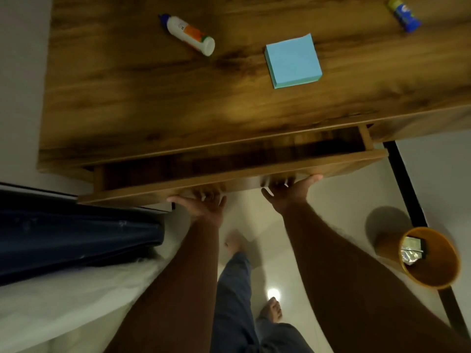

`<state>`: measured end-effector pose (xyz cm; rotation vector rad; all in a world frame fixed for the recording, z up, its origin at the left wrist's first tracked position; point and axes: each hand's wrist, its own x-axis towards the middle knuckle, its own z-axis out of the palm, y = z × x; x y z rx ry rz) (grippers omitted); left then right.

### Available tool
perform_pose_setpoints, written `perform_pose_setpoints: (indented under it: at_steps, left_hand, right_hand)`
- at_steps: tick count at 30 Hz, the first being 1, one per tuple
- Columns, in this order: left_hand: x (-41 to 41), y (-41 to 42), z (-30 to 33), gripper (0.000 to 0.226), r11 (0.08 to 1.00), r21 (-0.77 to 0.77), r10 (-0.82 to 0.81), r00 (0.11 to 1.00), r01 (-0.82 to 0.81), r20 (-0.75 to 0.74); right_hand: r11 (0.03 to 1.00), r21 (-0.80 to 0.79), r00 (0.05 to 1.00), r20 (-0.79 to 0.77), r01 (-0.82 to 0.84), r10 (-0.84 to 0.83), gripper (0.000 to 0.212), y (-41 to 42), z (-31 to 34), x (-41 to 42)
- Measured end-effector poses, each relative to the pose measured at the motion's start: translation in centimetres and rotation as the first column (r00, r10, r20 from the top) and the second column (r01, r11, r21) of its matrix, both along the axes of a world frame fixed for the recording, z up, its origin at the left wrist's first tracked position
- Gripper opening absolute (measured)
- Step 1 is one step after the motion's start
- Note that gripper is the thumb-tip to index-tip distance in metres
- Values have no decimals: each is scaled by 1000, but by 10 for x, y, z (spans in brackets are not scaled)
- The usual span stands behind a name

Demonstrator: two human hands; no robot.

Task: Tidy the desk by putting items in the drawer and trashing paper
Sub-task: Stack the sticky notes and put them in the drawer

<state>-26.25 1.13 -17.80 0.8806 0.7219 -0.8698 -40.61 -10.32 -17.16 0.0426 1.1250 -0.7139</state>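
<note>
Left hand [204, 206]: fingers hidden under drawer [229, 180] front; grip unclear.
Right hand [290, 192]: likewise, blurred.
Drawer inside: dark, unreadable.

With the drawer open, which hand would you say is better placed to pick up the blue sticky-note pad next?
Probably the right hand: on the drawer front, it sits almost straight below the sticky-note pad. The left hand is further left, nearer the glue bottle.

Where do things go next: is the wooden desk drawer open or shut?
Open partway. The wooden desk drawer front stands out from the desk edge, a dark gap showing inside, with left hand and right hand under it.
</note>
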Motion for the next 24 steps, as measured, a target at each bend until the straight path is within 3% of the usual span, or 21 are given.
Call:
perform_pose_setpoints:
  at_steps: [15,20,24]
  left_hand:
    - [-122,142,23,88,996,-40,70,991,-75,-112]
    - [-132,166,26,99,998,-2,-62,998,62,-33]
    - [-139,178,37,95,985,44,-166,986,165,19]
  right_hand:
    - [999,36,997,-80,14,-11,97,147,10,-114]
    - [995,18,988,-118,-100,101,102,161,11,-139]
    - [975,23,944,-248,-219,218,87,162,28,-153]
